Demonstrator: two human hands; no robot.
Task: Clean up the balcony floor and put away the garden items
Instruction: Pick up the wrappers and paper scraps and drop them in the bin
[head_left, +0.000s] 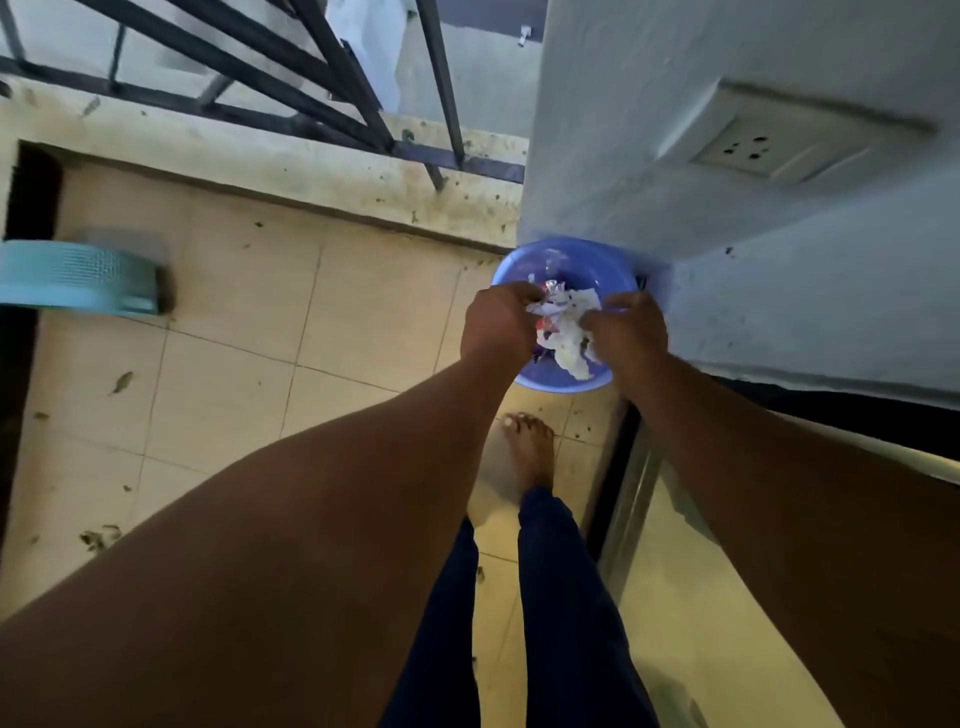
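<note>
Directly below us, both hands hover over a blue basin (550, 382) standing in the floor's corner against the wall. Our left hand (496, 325) and right hand (626, 330) each pinch a bunch of white crumpled paper scraps (569, 332) between curled fingers. The scraps hang between the hands, just above the basin's middle.

Both bare forearms reach forward and down, wrists close together. The left hand (498, 322) and right hand (626, 332) face each other, backs up, fingers (597, 319) curled inward; they seem to pinch something, though the fingertips are hidden.
</note>
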